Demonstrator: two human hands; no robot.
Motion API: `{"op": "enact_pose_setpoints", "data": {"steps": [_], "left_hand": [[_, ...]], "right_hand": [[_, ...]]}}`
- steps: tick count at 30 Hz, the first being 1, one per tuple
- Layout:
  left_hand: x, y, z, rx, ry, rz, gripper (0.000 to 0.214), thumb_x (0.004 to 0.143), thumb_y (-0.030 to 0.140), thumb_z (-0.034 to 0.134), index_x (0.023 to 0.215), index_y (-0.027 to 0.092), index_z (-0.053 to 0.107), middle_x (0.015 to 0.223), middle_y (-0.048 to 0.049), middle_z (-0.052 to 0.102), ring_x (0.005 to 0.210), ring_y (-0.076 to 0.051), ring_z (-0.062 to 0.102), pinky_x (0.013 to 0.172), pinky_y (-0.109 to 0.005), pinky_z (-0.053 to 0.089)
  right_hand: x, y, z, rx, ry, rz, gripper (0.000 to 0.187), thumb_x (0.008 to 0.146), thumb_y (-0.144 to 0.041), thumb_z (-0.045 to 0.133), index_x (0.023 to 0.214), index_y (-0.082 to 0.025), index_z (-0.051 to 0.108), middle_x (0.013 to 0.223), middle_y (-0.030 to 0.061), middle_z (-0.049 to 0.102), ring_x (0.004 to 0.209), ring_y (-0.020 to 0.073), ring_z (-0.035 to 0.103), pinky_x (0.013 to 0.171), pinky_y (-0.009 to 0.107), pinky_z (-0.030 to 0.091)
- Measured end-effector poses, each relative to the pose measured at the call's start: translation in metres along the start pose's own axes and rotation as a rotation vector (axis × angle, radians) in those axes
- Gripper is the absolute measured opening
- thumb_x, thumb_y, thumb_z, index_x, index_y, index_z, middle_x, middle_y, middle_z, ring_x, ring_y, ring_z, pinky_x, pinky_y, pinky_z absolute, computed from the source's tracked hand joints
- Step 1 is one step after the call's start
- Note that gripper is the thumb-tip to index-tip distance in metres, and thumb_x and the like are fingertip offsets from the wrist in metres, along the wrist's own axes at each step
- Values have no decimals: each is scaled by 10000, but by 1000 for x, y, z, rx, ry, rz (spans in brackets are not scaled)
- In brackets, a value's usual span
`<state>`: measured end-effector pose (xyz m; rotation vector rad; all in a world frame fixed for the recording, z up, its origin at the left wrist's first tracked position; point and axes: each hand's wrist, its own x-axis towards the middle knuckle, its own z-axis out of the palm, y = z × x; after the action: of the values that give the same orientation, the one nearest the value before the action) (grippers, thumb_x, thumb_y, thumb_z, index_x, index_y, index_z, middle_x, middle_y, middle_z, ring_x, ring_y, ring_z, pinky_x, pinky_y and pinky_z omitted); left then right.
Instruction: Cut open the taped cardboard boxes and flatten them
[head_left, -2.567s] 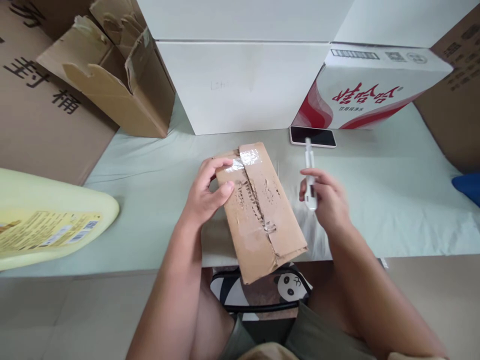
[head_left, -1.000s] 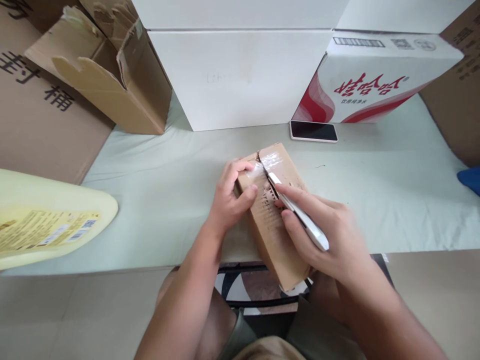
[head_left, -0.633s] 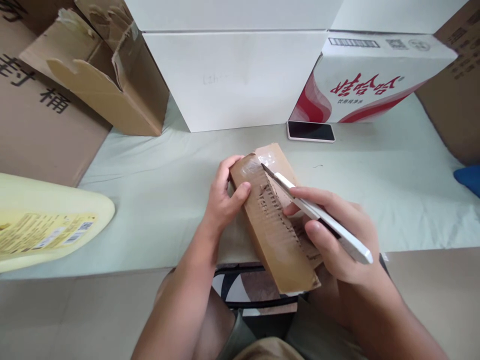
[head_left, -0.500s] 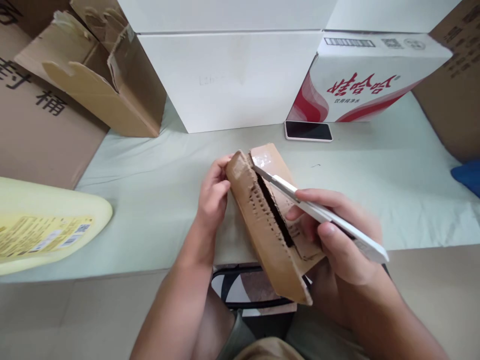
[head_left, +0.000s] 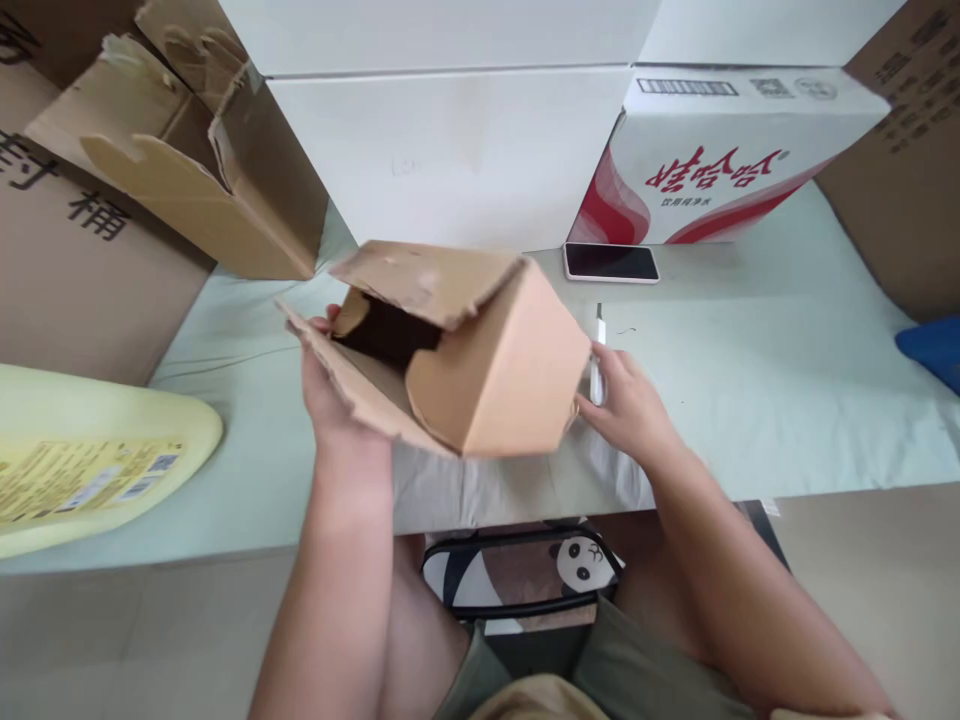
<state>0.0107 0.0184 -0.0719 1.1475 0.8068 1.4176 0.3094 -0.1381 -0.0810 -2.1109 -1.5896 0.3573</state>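
Observation:
A brown cardboard box with its flaps parted is held tilted over the cloth-covered table, its dark inside showing. My left hand grips the left side of the box, its fingers partly hidden behind a torn-edged flap. At the right end of the box, my right hand has thumb and fingers against the cardboard edge. A white utility knife lies on the cloth just under those fingers, its blade pointing away from me.
A phone lies before the red-and-white carton. White boxes stand at the back. An open brown carton is at back left, a pale yellow bottle at left, and a blue item at far right.
The utility knife has left my right hand and now lies on the table. The box has been lifted and turned, with its opening now facing left. My right hand has moved to its right end.

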Motion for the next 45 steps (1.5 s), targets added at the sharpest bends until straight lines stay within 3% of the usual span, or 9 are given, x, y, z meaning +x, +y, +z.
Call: {"op": "enact_pose_setpoints", "data": {"steps": [3,7,13,18,23,30,34,39,45], "left_hand": [[6,2,-1,-202,145,16,401,875,693,721,1019,327,645,1286,61,733,1468,-245,546,1232,-488,476],[0,8,14,-131,152,14,375,890,686,691,1092,374,645,1401,51,689,1448,-257,554,1164,-490,510],[-13,24,33,-87,-130,62,369,814,569,744,686,245,622,1327,-39,700,1276,-350,633,1033,-538,563],[-7,24,24,-118,-90,-167,304,634,351,857,887,308,696,1269,-27,712,1052,-280,679,736,-399,606],[-4,20,9,-19,-243,-322,558,596,359,939,1102,300,710,1105,-46,756,1081,-298,722,822,-403,618],[-14,11,-2,215,-149,-164,691,479,463,1043,1008,217,671,1004,-49,750,977,-290,706,906,-476,596],[-13,2,7,233,-140,4,775,438,409,1063,1065,257,634,976,-3,710,1193,-300,663,1161,-532,501],[-12,-4,6,260,-201,83,644,622,461,996,1111,281,617,1044,-5,689,1289,-287,617,1200,-531,455],[-11,-9,3,296,-293,170,788,615,536,1013,1230,281,592,1307,-65,657,1353,-311,588,1203,-505,466]], "right_hand": [[3,6,10,-18,-23,21,733,847,-450,675,1502,-137,579,1428,268,621,1344,473,598,1085,704,500],[4,0,8,336,53,31,559,978,-575,530,1373,-204,671,1502,202,624,1443,384,572,1198,645,456],[5,-9,4,927,-91,10,810,972,-807,382,1573,-268,437,1615,156,563,1442,331,612,1100,537,577],[5,-10,-1,944,-84,-70,947,850,-896,531,1568,-289,419,1653,152,523,1512,358,542,1163,565,539],[2,-10,-10,887,-167,-116,1055,789,-907,622,1624,-328,339,1702,136,457,1547,364,498,1212,587,497],[-3,-3,-8,683,-214,-275,1047,873,-719,691,1695,-323,179,1829,115,165,1699,330,198,1367,605,248],[-4,-5,-3,603,-227,-263,1080,919,-650,654,1736,-288,47,1843,103,63,1717,315,98,1388,602,127],[-3,-9,-2,575,-192,-225,1131,892,-656,695,1737,-297,35,1837,124,106,1704,334,173,1352,593,289],[-2,-15,-4,592,-154,-177,1251,819,-757,732,1727,-303,0,1808,165,210,1646,355,343,1224,560,500]]}}
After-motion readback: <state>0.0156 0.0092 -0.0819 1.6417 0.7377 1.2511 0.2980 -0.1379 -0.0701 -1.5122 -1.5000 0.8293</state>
